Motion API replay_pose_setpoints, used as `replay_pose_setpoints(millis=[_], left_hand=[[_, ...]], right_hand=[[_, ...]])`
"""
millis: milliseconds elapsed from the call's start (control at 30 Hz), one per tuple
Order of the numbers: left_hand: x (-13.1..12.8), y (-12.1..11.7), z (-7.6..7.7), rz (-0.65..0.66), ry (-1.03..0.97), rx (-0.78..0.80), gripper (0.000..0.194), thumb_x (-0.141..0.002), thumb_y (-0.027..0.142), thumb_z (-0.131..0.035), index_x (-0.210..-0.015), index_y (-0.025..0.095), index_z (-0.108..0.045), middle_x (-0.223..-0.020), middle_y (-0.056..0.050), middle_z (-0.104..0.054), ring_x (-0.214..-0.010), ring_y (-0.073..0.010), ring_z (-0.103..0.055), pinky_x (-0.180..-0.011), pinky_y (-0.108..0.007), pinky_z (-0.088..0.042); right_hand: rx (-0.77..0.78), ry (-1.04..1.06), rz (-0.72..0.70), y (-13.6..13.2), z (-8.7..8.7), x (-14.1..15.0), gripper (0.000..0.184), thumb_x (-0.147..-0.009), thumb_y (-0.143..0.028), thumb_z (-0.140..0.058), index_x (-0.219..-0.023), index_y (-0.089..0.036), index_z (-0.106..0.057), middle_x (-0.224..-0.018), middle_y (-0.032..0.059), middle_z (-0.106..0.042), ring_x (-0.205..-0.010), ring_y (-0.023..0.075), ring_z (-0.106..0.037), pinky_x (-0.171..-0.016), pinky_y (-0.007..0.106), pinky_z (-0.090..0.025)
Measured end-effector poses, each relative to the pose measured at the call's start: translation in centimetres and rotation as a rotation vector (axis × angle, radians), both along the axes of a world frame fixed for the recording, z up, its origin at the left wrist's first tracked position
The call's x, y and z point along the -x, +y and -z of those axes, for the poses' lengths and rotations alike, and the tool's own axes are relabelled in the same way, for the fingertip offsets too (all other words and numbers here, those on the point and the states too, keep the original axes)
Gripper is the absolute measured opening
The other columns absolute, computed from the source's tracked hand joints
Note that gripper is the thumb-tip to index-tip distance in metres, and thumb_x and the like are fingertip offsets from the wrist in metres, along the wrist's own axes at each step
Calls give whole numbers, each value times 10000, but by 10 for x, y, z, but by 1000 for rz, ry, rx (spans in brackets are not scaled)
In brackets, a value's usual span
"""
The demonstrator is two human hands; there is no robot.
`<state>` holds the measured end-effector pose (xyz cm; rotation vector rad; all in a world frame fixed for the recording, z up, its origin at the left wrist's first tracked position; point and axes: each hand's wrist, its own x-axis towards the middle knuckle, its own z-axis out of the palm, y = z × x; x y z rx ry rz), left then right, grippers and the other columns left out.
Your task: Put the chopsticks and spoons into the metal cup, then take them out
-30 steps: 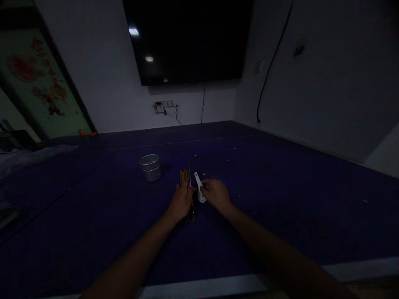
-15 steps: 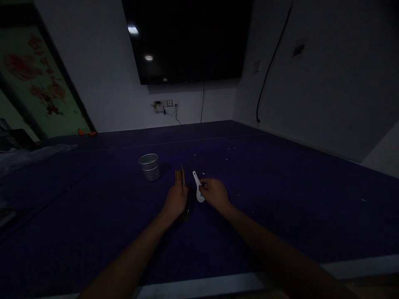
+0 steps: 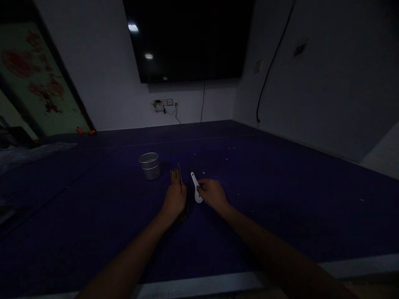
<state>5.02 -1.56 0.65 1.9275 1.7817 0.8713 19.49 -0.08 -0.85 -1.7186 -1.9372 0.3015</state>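
Note:
My left hand [image 3: 174, 198] is closed round a bundle of chopsticks [image 3: 175, 175] whose ends stick out above and below the fist. A thin utensil handle [image 3: 179, 167] rises beside them at the same hand; its other end is mostly hidden. In my right hand [image 3: 213, 193], thumb and fingers pinch a white soup spoon [image 3: 198, 197] by its side, bowl toward me and holed handle end pointing away. To the left, beyond my left hand, a silver metal cup [image 3: 151, 169] stands upright, apart from both hands.
The dark purple surface [image 3: 280, 182] carries several small white scraps. Crumpled clear plastic [image 3: 34, 153] lies at the far left, with orange objects [image 3: 85, 131] near the wall. A large dark television [image 3: 193, 41] hangs above wall sockets [image 3: 168, 102]. A pale edge [image 3: 199, 285] runs nearest me.
My left hand and the chopsticks have shifted slightly left. The spoon and my right hand have also moved a little left. The cup stays put.

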Motion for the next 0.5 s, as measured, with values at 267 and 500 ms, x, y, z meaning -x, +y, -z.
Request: replay_pose_setpoints(millis=[267, 500], left_hand=[[2, 3, 1, -11, -21, -10, 261, -883, 204, -354, -1035, 98, -538, -903, -151, -677, -782, -196, -651, -647, -259, -439], [0, 2, 0, 1, -26, -34, 317, -880, 187, -348, -1149, 97, -489, -942, -150, -672, -786, -201, -648, -662, -272, -438]], right_hand=[[23, -47, -11, -3, -1, 8, 271, -818, -272, -524, -1021, -244, -701, -771, 32, -722, -693, 151, -646, -581, 224, -384], [-7, -60, -9, -5, 0, 12, 295, -829, -283, -487, -1035, -263, -698, -770, 27, -724, -699, 167, -651, -584, 243, -378]])
